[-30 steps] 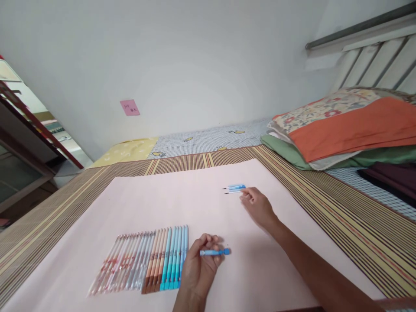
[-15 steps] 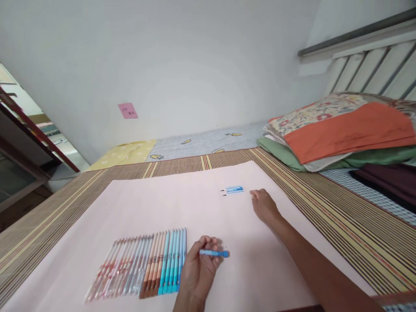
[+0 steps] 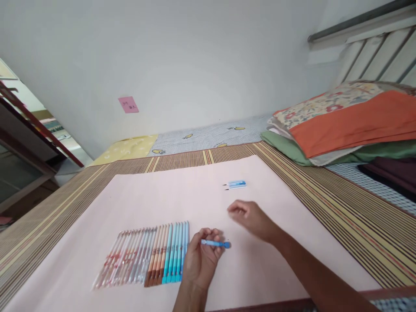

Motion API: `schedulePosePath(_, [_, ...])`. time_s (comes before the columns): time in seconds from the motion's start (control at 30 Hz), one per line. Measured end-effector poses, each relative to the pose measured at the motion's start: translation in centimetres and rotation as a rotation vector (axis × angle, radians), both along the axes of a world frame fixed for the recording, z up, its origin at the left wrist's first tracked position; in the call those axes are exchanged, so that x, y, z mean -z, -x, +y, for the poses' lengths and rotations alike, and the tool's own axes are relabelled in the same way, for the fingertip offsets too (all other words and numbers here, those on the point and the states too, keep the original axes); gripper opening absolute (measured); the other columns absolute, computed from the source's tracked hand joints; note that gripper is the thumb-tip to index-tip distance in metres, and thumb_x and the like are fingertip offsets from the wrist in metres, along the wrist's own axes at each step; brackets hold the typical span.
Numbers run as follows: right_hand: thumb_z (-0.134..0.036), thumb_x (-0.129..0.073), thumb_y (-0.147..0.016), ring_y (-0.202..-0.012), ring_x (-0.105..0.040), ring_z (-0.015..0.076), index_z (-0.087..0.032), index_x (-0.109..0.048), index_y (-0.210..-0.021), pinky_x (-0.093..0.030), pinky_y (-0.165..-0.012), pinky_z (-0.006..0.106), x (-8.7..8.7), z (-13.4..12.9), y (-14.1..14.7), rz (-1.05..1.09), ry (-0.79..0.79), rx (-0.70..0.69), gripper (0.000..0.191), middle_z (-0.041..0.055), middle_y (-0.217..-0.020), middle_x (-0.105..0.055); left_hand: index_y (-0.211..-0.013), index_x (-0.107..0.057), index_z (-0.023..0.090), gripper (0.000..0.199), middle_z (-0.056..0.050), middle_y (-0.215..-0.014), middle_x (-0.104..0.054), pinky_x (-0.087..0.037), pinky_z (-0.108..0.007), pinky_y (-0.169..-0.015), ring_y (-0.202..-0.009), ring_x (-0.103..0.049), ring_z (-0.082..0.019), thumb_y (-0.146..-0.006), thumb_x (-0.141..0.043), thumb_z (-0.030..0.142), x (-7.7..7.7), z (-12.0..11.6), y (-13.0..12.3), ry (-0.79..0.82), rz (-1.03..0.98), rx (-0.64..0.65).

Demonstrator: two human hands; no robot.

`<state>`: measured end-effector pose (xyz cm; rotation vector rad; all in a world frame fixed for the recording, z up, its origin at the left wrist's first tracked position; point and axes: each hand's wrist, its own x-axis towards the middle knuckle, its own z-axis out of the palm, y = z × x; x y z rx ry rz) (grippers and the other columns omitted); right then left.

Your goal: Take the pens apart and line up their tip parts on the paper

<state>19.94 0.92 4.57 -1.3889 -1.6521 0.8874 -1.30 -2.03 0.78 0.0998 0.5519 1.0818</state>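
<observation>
My left hand (image 3: 204, 259) is palm up, with its fingers curled around a blue pen barrel (image 3: 215, 243) whose darker end points right. Above and to the right of it, my right hand (image 3: 249, 215) is in the air over the pink sheet, fingers curled together and slightly blurred; nothing shows in them. Slim pen parts with dark tips (image 3: 235, 187) lie beside a blue piece (image 3: 238, 183) beyond my right hand. Left of my left hand is a row of pens (image 3: 141, 255), side by side, running from clear and pink through brown to turquoise and blue.
The large pink sheet (image 3: 156, 195) lies on a striped mat (image 3: 325, 214). Folded bedding with an orange band (image 3: 351, 125) is piled at the right, near dark folded cloth (image 3: 390, 173). A pink note (image 3: 128, 104) is stuck to the wall.
My right hand has drawn back from beside the slim pen parts, moving left and nearer to my left hand. The left hand keeps the blue pen barrel. The view has shifted slightly.
</observation>
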Motion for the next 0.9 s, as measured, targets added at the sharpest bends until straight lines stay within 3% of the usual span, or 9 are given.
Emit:
schedulePosePath(0.03, [-0.029,-0.060,-0.091,-0.085,-0.066,0.0210,-0.023,-0.072,-0.092,-0.051,-0.078,0.032,-0.6,-1.5,1.4,0.024,-0.002,-0.141,0.014,0.0025,-0.088,-0.073,-0.079,-0.071,0.010,0.018,-0.013,-0.089,-0.075,-0.060,-0.034,-0.072,-0.078,-0.073,-0.020,-0.093,-0.066,0.020,-0.1,0.0,0.0,0.000,0.003,-0.011])
schedulePosePath(0.1, [-0.019,-0.064,-0.087,-0.096,-0.065,0.0216,-0.024,-0.073,-0.100,-0.050,-0.088,0.035,-1.3,-4.0,3.8,-0.036,-0.144,-0.224,0.017,0.0037,-0.101,-0.071,-0.085,-0.071,0.010,0.021,-0.012,-0.090,-0.074,-0.060,-0.035,-0.070,-0.080,-0.073,-0.022,-0.095,-0.066,0.027,-0.2,-0.1,0.0,0.002,0.002,-0.020])
schedulePosePath(0.2, [-0.009,-0.064,-0.084,-0.105,-0.059,0.0244,-0.026,-0.071,-0.109,-0.047,-0.093,0.040,-1.2,-5.8,6.0,-0.261,-0.299,-0.161,0.030,0.0064,-0.112,-0.066,-0.098,-0.070,0.009,0.025,-0.014,-0.095,-0.074,-0.058,-0.033,-0.069,-0.082,-0.072,-0.022,-0.097,-0.064,0.034,-0.5,-0.2,-0.1,0.002,-0.009,-0.005])
schedulePosePath(0.27, [-0.010,-0.063,-0.086,-0.106,-0.057,0.0254,-0.025,-0.069,-0.106,-0.046,-0.092,0.040,-0.6,-6.0,6.6,-0.354,-0.303,-0.128,0.026,0.0066,-0.109,-0.065,-0.102,-0.069,0.008,0.028,-0.015,-0.100,-0.074,-0.057,-0.032,-0.072,-0.085,-0.072,-0.022,-0.097,-0.064,0.035,-0.5,-0.2,-0.2,-0.010,-0.007,0.009])
schedulePosePath(0.37, [-0.011,-0.063,-0.087,-0.103,-0.056,0.0251,-0.024,-0.068,-0.096,-0.044,-0.089,0.040,0.3,-5.7,7.0,-0.395,-0.291,-0.100,0.017,0.0059,-0.104,-0.065,-0.103,-0.069,0.008,0.030,-0.014,-0.099,-0.074,-0.057,-0.030,-0.073,-0.083,-0.072,-0.021,-0.097,-0.063,0.037,-0.3,-0.2,-0.2,-0.056,-0.001,0.033])
schedulePosePath(0.5, [-0.013,-0.058,-0.092,-0.097,-0.056,0.0231,-0.023,-0.064,-0.097,-0.041,-0.084,0.037,1.2,-5.3,6.7,-0.368,-0.363,-0.055,0.013,0.0055,-0.100,-0.066,-0.105,-0.069,0.010,0.032,-0.011,-0.095,-0.074,-0.057,-0.033,-0.075,-0.079,-0.070,-0.018,-0.097,-0.064,0.040,-0.1,-0.2,-0.1,-0.091,-0.028,0.079])
schedulePosePath(0.7, [-0.020,-0.051,-0.100,-0.081,-0.058,0.0206,-0.020,-0.060,-0.092,-0.036,-0.079,0.034,1.3,-0.9,1.8,-0.487,-0.457,0.103,0.013,0.0051,-0.088,-0.067,-0.106,-0.069,0.012,0.036,-0.020,-0.125,-0.069,-0.059,-0.042,-0.084,-0.123,-0.063,-0.033,-0.097,-0.062,0.046,-0.3,-0.1,0.0,-0.051,0.075,0.107])
schedulePosePath(0.9, [-0.009,-0.047,-0.098,-0.086,-0.059,0.0232,-0.018,-0.065,-0.088,-0.032,-0.078,0.035,2.3,5.8,-3.9,-0.867,-0.370,0.200,0.023,0.0099,-0.093,-0.071,-0.104,-0.071,0.012,0.032,-0.020,-0.126,-0.069,-0.058,-0.039,-0.085,-0.129,-0.060,-0.035,-0.093,-0.068,0.042,0.2,0.0,0.1,-0.054,0.108,0.092])
